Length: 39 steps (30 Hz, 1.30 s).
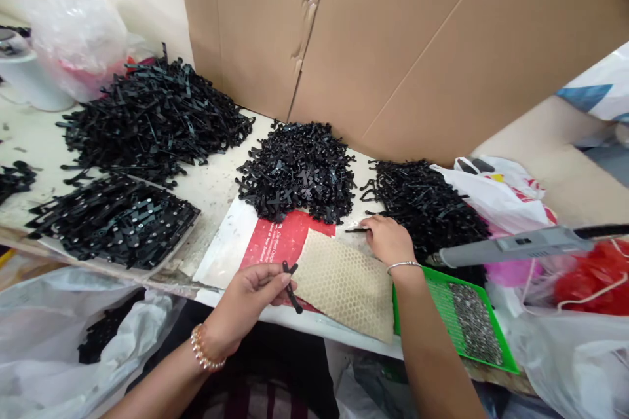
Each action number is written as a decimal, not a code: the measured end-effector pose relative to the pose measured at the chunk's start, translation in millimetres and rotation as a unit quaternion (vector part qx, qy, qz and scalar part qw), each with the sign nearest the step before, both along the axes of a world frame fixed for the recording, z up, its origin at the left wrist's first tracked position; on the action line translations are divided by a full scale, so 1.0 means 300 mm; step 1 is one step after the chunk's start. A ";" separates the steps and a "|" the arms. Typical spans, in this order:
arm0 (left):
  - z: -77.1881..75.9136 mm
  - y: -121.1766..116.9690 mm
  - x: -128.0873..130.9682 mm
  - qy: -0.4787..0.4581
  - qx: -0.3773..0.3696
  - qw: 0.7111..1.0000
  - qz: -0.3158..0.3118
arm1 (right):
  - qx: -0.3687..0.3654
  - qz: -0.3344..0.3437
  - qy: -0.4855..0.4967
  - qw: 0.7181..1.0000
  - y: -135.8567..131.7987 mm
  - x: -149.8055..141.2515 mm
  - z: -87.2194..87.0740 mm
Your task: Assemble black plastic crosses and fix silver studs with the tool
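My left hand [240, 304], with a beaded bracelet, pinches a small black plastic part [293, 294] that looks like two narrow pieces crossing each other. It is held over the near edge of a cream honeycomb-patterned mat [346, 281]. Beyond the mat's far right corner, my right hand [390, 242] has its fingers closed on a thin black plastic strip [356, 230], just left of a heap of black strips [427, 203]. A heap of small black parts [299, 173] lies beyond the red printed sheet [270, 239].
A green tray [511, 363] holding small metal pieces and a grey corded power tool [515, 245] are at the right. On the left are a large black heap [157, 111] and a stack of riveted black parts [118, 219]. Cardboard [393, 33] stands behind.
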State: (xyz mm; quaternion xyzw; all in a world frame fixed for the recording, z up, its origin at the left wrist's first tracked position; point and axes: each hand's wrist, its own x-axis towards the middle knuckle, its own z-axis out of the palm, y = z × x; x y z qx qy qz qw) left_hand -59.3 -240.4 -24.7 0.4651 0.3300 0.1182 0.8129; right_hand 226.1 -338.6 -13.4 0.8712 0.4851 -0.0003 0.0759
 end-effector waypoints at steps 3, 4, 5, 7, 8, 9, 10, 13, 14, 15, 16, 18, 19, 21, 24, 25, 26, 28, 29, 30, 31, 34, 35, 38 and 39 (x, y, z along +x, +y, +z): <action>0.008 -0.009 -0.001 0.003 0.008 1.000 -0.015 | 0.087 -0.011 0.055 0.995 0.028 -0.003 -0.020; 0.012 -0.012 0.000 0.004 0.011 1.000 -0.021 | 0.119 -0.013 0.092 0.988 0.045 -0.009 -0.030; 0.015 -0.016 0.000 0.005 0.014 1.000 -0.027 | 0.145 -0.017 0.129 0.981 0.064 -0.018 -0.043; 0.022 -0.021 -0.002 0.005 0.019 0.999 -0.033 | 0.169 -0.033 0.178 0.969 0.099 -0.033 -0.071; 0.024 -0.023 -0.004 0.004 0.019 0.999 -0.033 | 0.172 -0.041 0.189 0.966 0.113 -0.038 -0.085; 0.026 -0.023 -0.006 0.003 0.017 0.999 -0.032 | 0.174 -0.048 0.195 0.964 0.123 -0.040 -0.097; 0.026 -0.023 -0.009 0.003 0.015 0.999 -0.031 | 0.177 -0.052 0.198 0.963 0.129 -0.038 -0.107; 0.022 -0.020 -0.018 0.002 0.010 1.000 -0.026 | 0.197 -0.061 0.220 0.953 0.125 -0.017 -0.119; 0.020 -0.017 -0.019 0.002 0.009 1.000 -0.022 | 0.206 -0.064 0.228 0.950 0.117 -0.009 -0.115; 0.018 -0.015 -0.021 0.003 0.007 1.000 -0.017 | 0.214 -0.066 0.235 0.946 0.107 -0.004 -0.107; 0.017 -0.013 -0.022 0.004 0.006 1.000 -0.008 | 0.222 -0.069 0.239 0.943 0.093 -0.005 -0.095; 0.021 -0.009 -0.023 0.005 0.012 1.000 0.011 | 0.251 -0.067 0.266 0.928 0.060 -0.033 -0.062; 0.027 -0.007 -0.023 0.005 0.022 1.000 0.021 | 0.270 -0.057 0.300 0.913 0.040 -0.063 -0.042; 0.046 -0.006 -0.025 -0.005 0.054 0.998 0.036 | 0.310 -0.016 0.398 0.864 0.000 -0.152 0.001; 0.088 -0.013 -0.033 -0.035 0.093 0.994 0.050 | 0.324 0.087 0.490 0.805 -0.049 -0.315 0.054; 0.101 -0.018 -0.038 -0.046 0.092 0.993 0.052 | 0.333 0.118 0.487 0.799 -0.061 -0.363 0.065; 0.113 -0.023 -0.045 -0.056 0.078 0.994 0.051 | 0.344 0.144 0.474 0.797 -0.071 -0.403 0.073; 0.128 -0.035 -0.062 -0.068 0.012 0.997 0.035 | 0.367 0.181 0.434 0.803 -0.085 -0.456 0.078; 0.132 -0.042 -0.072 -0.068 -0.030 0.997 0.020 | 0.374 0.191 0.415 0.807 -0.091 -0.472 0.078; 0.134 -0.048 -0.083 -0.064 -0.070 0.996 0.001 | 0.377 0.197 0.401 0.812 -0.097 -0.482 0.077; 0.134 -0.054 -0.093 -0.056 -0.099 0.993 -0.022 | 0.377 0.201 0.390 0.816 -0.102 -0.488 0.077; 0.128 -0.073 -0.118 -0.037 -0.111 0.989 -0.088 | 0.362 0.218 0.379 0.823 -0.119 -0.499 0.085; 0.125 -0.080 -0.123 -0.036 -0.095 0.989 -0.106 | 0.356 0.226 0.380 0.823 -0.124 -0.502 0.090; 0.122 -0.100 -0.132 -0.034 -0.028 0.990 -0.136 | 0.339 0.240 0.415 0.810 -0.137 -0.513 0.106; 0.124 -0.106 -0.134 -0.030 -0.006 0.990 -0.138 | 0.334 0.241 0.435 0.801 -0.141 -0.516 0.108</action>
